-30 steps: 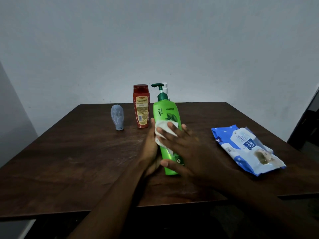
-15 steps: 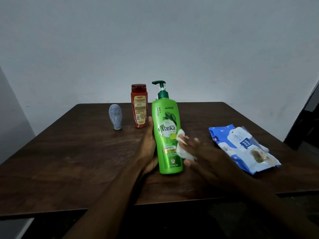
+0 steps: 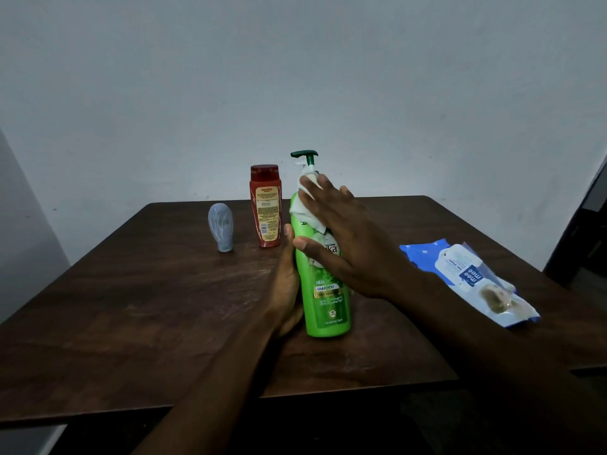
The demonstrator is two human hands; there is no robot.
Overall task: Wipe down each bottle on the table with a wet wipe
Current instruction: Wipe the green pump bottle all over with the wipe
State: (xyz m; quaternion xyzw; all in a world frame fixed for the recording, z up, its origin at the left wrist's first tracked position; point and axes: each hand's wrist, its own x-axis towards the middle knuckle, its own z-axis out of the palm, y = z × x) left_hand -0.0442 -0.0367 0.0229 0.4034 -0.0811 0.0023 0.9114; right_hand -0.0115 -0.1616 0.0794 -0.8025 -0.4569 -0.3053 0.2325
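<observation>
Wiping stage, green pump bottle: items in view

1. Green pump bottle [image 3: 326,300]. It stands upright on the table [image 3: 131,307] between the two hands, with its dark green pump head clear above the right fingertips.
2. Left hand [image 3: 287,284]. The palm is cupped against the bottle's left side and the thumb lies up along its edge. The fingers pass behind the bottle and are out of sight.
3. Right hand [image 3: 341,238]. The fingers are nearly straight and spread, laid flat over the bottle's shoulder and neck. The thumb reaches across the label towards the left thumb.
4. Wet wipe [image 3: 303,205]. White and crumpled, it is pressed under the right fingers against the bottle's upper part, and its edges show beyond the fingertips.
5. Red bottle [image 3: 266,205]. It stands upright just past the left thumb, on the far side, with its back label facing the camera.
6. Grey bottle [image 3: 220,226]. Small, it stands cap down further left of the red bottle, apart from it.
7. Wipes pack [image 3: 469,280]. Blue and white, it lies flat well to the right of the right wrist.
</observation>
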